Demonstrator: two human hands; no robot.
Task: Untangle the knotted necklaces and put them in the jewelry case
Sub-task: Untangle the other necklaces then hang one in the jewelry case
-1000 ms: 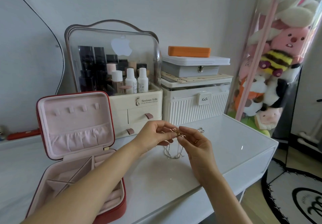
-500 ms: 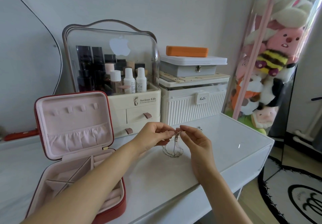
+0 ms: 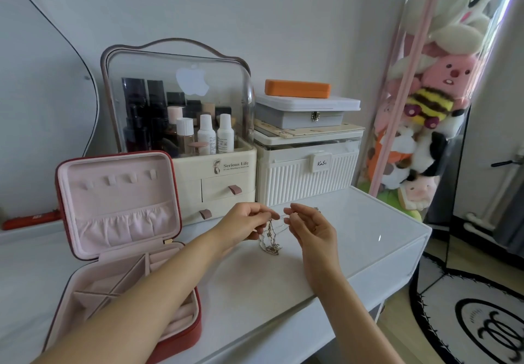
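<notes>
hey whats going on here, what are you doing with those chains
A person is working a tangle of necklaces apart over the white table. The left hand and right hand each pinch a strand up high, while the knotted bunch hangs down to the tabletop. The red jewelry case stands open on the left.

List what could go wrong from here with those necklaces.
1. Both hands, left hand and right hand, pinch the necklaces and stretch a strand between them; pulling harder may tighten the knot or snap a thin chain.
2. The tangle's lower end hangs down onto the table; if either grip slips, it may drop and tangle again.
</notes>
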